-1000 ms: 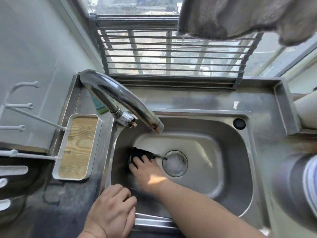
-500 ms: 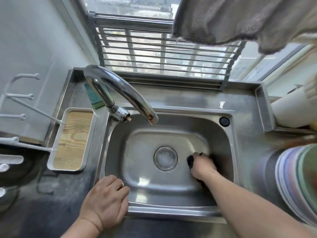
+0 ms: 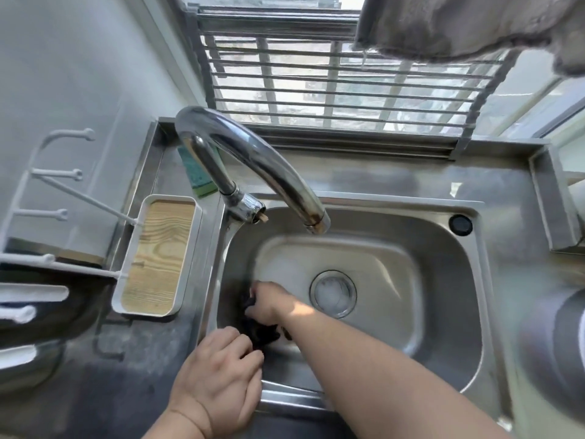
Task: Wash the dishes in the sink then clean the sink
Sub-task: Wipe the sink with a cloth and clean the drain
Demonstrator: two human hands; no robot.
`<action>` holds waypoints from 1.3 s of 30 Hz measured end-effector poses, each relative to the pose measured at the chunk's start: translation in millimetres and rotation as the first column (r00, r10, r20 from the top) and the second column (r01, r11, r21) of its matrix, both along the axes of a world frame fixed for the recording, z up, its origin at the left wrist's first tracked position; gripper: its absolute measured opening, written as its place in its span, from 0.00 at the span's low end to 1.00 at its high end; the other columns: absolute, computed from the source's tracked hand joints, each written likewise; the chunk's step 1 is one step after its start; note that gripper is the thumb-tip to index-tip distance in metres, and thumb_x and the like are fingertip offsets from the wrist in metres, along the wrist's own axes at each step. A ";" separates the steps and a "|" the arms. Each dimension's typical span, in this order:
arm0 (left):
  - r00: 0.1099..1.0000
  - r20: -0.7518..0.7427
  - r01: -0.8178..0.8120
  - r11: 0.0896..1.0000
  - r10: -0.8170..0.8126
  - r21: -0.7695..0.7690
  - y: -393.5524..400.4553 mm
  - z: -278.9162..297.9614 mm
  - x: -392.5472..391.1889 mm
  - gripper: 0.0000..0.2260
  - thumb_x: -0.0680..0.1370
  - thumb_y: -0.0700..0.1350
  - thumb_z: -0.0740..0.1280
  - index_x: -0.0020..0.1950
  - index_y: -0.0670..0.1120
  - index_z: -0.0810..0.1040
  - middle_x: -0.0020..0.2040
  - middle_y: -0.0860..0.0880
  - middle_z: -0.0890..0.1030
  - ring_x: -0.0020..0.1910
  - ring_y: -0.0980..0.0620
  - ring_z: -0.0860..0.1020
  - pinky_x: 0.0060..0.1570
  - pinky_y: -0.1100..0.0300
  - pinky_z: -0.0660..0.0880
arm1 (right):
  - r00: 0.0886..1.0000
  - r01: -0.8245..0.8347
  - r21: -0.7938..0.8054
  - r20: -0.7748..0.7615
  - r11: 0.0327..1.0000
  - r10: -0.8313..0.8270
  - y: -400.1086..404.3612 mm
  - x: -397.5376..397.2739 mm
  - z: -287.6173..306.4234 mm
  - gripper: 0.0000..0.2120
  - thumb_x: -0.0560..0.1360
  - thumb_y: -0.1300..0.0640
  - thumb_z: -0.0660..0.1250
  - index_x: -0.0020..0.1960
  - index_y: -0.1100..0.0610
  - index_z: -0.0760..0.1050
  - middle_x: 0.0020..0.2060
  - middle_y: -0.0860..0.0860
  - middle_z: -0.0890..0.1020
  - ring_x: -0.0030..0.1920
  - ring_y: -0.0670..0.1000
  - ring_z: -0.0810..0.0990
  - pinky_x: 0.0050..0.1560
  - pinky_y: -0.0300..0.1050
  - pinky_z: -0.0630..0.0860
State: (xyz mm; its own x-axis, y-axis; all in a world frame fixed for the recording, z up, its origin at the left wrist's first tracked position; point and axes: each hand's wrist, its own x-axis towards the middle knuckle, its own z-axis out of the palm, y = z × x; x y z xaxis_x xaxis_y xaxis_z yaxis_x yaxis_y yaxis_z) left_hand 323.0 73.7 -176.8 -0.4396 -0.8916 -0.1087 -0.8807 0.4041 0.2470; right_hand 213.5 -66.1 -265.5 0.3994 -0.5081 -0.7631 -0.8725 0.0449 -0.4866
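Head view: my right hand (image 3: 269, 304) grips a dark rag (image 3: 261, 332), bunched against the sink (image 3: 443, 312) wall left of the drain (image 3: 333, 293). My left hand (image 3: 218, 375) rests loosely curled on the sink's near rim, holding nothing. I judge the rag soft, wet and light; best held bunched.

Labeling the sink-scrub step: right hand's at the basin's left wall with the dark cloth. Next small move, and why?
Probably sweep the dark cloth rightward across the basin floor toward the drain. The right hand holds it low against the sink's left wall, the left hand braces on the front rim, and no dishes remain in the basin.
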 end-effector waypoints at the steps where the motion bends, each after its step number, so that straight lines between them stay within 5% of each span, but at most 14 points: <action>1: 1.000 0.001 0.003 1.000 -0.003 0.002 0.2 0.0 0.0 0.06 0.70 0.49 0.71 0.36 0.51 0.75 0.37 0.50 0.74 0.40 0.44 0.74 0.44 0.50 0.74 | 0.997 0.070 -0.072 0.021 0.995 -0.069 -8.2 0.1 -3.6 0.19 0.77 0.52 0.70 0.66 0.56 0.75 0.62 0.59 0.79 0.61 0.62 0.79 0.58 0.49 0.77; 5: 1.000 -0.004 0.002 1.000 -0.002 -0.008 -0.4 -0.6 -1.1 0.07 0.70 0.49 0.71 0.35 0.51 0.75 0.37 0.50 0.74 0.39 0.44 0.74 0.44 0.52 0.73 | 0.982 0.177 -0.274 -0.013 0.945 -0.188 -41.2 -14.9 -11.2 0.22 0.79 0.48 0.66 0.71 0.51 0.68 0.68 0.57 0.69 0.68 0.64 0.71 0.65 0.57 0.75; 8: 1.000 0.018 0.014 1.000 -0.014 -0.017 0.0 -0.5 -0.6 0.07 0.70 0.50 0.70 0.35 0.51 0.75 0.37 0.50 0.74 0.39 0.45 0.74 0.46 0.52 0.70 | 0.977 0.122 -0.411 -0.110 0.904 -0.182 -57.4 -53.6 -11.2 0.18 0.83 0.44 0.56 0.69 0.50 0.71 0.67 0.57 0.73 0.67 0.64 0.73 0.64 0.56 0.73; 14: 0.998 0.062 0.023 1.000 -0.023 -0.003 -0.6 -1.2 -0.1 0.06 0.69 0.51 0.69 0.35 0.51 0.76 0.37 0.49 0.75 0.39 0.44 0.75 0.47 0.49 0.70 | 0.843 0.121 -0.442 -0.428 0.889 -0.327 -42.0 -201.4 -7.2 0.22 0.82 0.59 0.53 0.75 0.47 0.65 0.72 0.55 0.67 0.71 0.62 0.67 0.64 0.57 0.72; 18: 0.999 0.054 0.008 1.000 -0.009 0.011 0.8 -1.6 1.4 0.06 0.69 0.51 0.70 0.35 0.51 0.76 0.37 0.49 0.74 0.40 0.43 0.75 0.48 0.49 0.71 | 0.783 0.084 -0.280 -0.575 0.956 -0.237 6.0 -234.4 6.8 0.18 0.79 0.60 0.61 0.69 0.54 0.70 0.68 0.58 0.73 0.65 0.61 0.76 0.59 0.56 0.80; 24: 0.999 0.035 -0.007 1.000 0.007 -0.005 0.4 0.7 -0.9 0.05 0.68 0.50 0.69 0.35 0.51 0.77 0.36 0.49 0.75 0.39 0.43 0.76 0.49 0.51 0.71 | 0.874 -0.187 0.067 -0.443 0.980 0.197 45.7 -150.7 22.7 0.18 0.79 0.61 0.67 0.68 0.61 0.78 0.67 0.59 0.80 0.68 0.59 0.79 0.65 0.51 0.77; 28: 1.000 0.010 -0.007 0.999 0.007 -0.039 -0.2 0.3 -0.4 0.05 0.69 0.49 0.69 0.35 0.51 0.76 0.36 0.50 0.75 0.39 0.43 0.76 0.46 0.51 0.73 | 0.965 -0.148 0.060 -0.209 0.987 0.157 34.9 -65.0 29.8 0.17 0.77 0.58 0.67 0.66 0.56 0.79 0.64 0.59 0.81 0.66 0.61 0.80 0.62 0.48 0.77; 33: 0.999 0.033 0.026 0.998 -0.024 -0.061 -1.7 -0.5 -1.0 0.05 0.70 0.50 0.69 0.36 0.51 0.77 0.36 0.49 0.75 0.39 0.43 0.76 0.47 0.51 0.71 | 0.996 -0.073 0.277 0.059 0.958 0.059 34.4 -30.8 46.2 0.23 0.82 0.46 0.58 0.72 0.53 0.74 0.73 0.59 0.74 0.70 0.60 0.74 0.67 0.48 0.70; 35: 0.999 0.032 0.022 0.998 -0.021 -0.054 -1.4 0.0 -0.4 0.05 0.70 0.50 0.69 0.35 0.51 0.77 0.36 0.49 0.75 0.39 0.43 0.76 0.47 0.51 0.70 | 0.979 -0.190 0.298 -0.010 0.935 0.202 37.3 -58.5 45.1 0.24 0.81 0.43 0.59 0.70 0.56 0.76 0.71 0.58 0.77 0.68 0.59 0.76 0.64 0.48 0.70; 37: 0.999 0.041 0.017 0.999 -0.015 -0.048 -1.0 -0.4 0.4 0.05 0.69 0.50 0.69 0.35 0.51 0.76 0.36 0.49 0.75 0.39 0.43 0.76 0.47 0.50 0.70 | 0.926 -0.283 0.350 -0.143 0.893 0.350 35.1 -104.3 39.6 0.21 0.78 0.45 0.62 0.61 0.57 0.81 0.59 0.60 0.82 0.58 0.60 0.81 0.57 0.47 0.72; 39: 0.999 0.047 0.018 0.999 -0.016 -0.036 -1.3 0.2 -0.2 0.06 0.69 0.50 0.69 0.35 0.51 0.76 0.36 0.49 0.75 0.39 0.43 0.75 0.46 0.50 0.70 | 0.784 -0.388 0.500 -0.264 0.774 0.563 28.5 -159.7 27.0 0.17 0.74 0.52 0.63 0.54 0.59 0.84 0.45 0.58 0.82 0.45 0.59 0.81 0.51 0.47 0.76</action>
State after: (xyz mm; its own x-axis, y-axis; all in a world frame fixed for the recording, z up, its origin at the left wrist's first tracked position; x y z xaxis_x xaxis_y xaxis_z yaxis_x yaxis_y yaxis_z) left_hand 322.8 72.4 -176.6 -0.4502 -0.8876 -0.0969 -0.8837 0.4274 0.1910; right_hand 53.8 -37.6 -238.5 0.1397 0.0519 -0.9888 -0.9372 -0.3154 -0.1490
